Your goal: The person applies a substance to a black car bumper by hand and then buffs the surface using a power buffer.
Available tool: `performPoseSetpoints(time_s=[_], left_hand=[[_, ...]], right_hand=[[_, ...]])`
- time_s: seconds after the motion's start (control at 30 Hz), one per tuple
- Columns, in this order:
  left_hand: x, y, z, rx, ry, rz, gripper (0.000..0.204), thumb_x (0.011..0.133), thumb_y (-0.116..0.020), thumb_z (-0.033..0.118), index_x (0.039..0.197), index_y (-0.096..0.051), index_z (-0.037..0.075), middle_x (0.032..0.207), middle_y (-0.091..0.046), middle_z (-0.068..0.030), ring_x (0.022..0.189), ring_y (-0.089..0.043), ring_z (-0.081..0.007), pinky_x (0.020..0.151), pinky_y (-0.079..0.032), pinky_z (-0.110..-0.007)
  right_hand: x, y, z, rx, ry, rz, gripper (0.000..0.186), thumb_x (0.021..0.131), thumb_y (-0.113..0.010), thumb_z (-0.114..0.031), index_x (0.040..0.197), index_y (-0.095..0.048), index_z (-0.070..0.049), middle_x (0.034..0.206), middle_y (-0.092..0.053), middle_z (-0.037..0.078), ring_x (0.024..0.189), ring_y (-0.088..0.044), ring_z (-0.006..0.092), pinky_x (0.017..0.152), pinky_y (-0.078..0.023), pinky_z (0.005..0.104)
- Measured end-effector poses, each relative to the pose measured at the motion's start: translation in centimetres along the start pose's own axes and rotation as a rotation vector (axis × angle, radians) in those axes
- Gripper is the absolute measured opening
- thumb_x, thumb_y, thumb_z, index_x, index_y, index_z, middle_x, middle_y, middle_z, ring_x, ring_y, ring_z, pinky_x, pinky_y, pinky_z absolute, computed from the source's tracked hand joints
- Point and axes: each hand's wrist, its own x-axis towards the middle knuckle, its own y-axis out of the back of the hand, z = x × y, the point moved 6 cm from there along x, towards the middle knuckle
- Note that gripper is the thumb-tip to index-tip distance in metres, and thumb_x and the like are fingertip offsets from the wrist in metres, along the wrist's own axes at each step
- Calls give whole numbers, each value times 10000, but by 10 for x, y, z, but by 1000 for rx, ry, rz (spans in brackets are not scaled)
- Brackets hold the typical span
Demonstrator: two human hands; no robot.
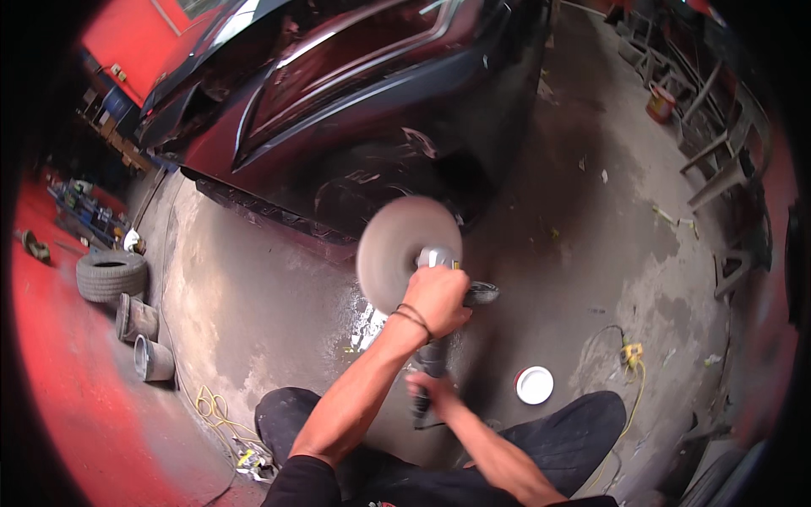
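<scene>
A polisher (432, 358) with a large round pale buffing pad (384, 253) is in both my hands, in front of a dark, glossy car (338, 182). The pad's surface is smeared, as if spinning. My left hand (437, 301) is closed over the metal head of the tool, just behind the pad. Lower down, my right hand (434, 392) is wrapped round the dark rear handle, slightly blurred. In view, the pad overlaps the lower edge of the car's body; whether it touches cannot be told. Pale streaks mark the panel above it.
A round white-topped tub (534, 385) stands on the floor by my right knee. A yellow socket box (632, 353) with a cord lies further right. At left are a tyre (111, 275), buckets (155, 360) and a coiled yellow cord (213, 407). Metal stands (725, 182) line the right.
</scene>
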Motion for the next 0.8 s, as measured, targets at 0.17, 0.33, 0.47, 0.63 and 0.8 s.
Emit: performPoseSetpoints(time_s=[0.17,0.33,0.47,0.63,0.8], left_hand=[[26,-26,32,540,-108,-168,141,762,-809,95,895,-838,56,851,-808,-185,856,-816,-377,849,-614,-502],[52,-56,29,710,-39,-343,146,888,-758,112,984,-867,102,943,-844,-144,965,-838,-341,873,-614,-471],[85,-79,51,804,-40,-326,179,938,-737,132,1047,-879,131,1027,-857,-130,1028,-839,-322,876,-615,-458],[102,-104,48,979,25,-456,236,1029,-709,192,1198,-874,189,1174,-862,-33,1090,-820,-250,810,-523,-479],[119,-102,69,984,15,-415,235,1019,-704,190,1168,-884,163,1179,-863,-86,1155,-819,-279,876,-605,-426]], right_hand=[[26,-113,32,653,65,-300,554,946,-857,-249,1440,-642,-121,1301,-709,46,1239,-657,214,1066,-538,425],[54,-125,55,714,-67,-403,758,867,-928,-447,1488,-626,-134,1358,-709,60,1298,-652,245,1098,-532,464],[72,-136,39,810,-64,-437,868,848,-901,-635,1497,-631,-125,1416,-707,57,1337,-640,249,1119,-524,509],[60,-147,2,755,98,-514,906,947,-757,-742,1577,-582,-114,1579,-643,84,1465,-589,285,1233,-476,537],[88,-135,3,769,134,-530,914,966,-727,-746,1594,-561,-103,1600,-628,92,1491,-574,286,1255,-461,548]])
